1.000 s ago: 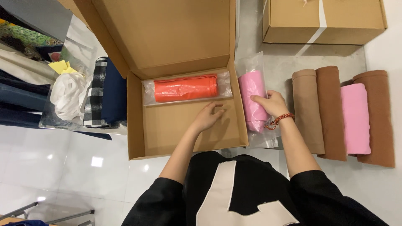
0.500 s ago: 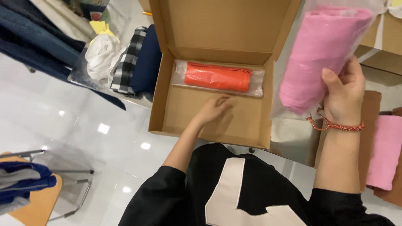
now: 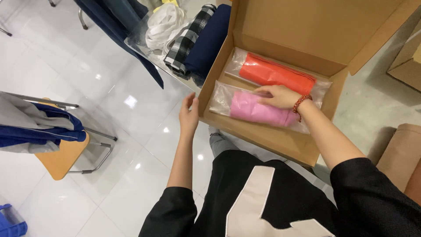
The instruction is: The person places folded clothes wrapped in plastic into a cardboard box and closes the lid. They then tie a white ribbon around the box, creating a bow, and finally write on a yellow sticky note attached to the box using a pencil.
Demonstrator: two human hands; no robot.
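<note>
An open cardboard box (image 3: 272, 140) with its lid up lies on the floor in front of me. Inside, an orange rolled cloth in a clear bag (image 3: 276, 73) lies along the far wall. A pink rolled cloth in a clear bag (image 3: 256, 112) lies just in front of it. My right hand (image 3: 280, 96), with a red bead bracelet, rests flat on top of the pink roll. My left hand (image 3: 188, 116) grips the box's left wall at its near corner.
Folded clothes (image 3: 197, 39), checked, dark blue and white, are piled left of the box. A wooden folding chair (image 3: 61, 153) draped with blue and grey garments stands at the left. Brown rolled cloth (image 3: 401, 158) lies at the right, another cardboard box (image 3: 408, 66) beyond it.
My right hand brought the pink bagged roll down from the air into the box, in front of the orange one. My left hand moved from the box floor to its left wall.
</note>
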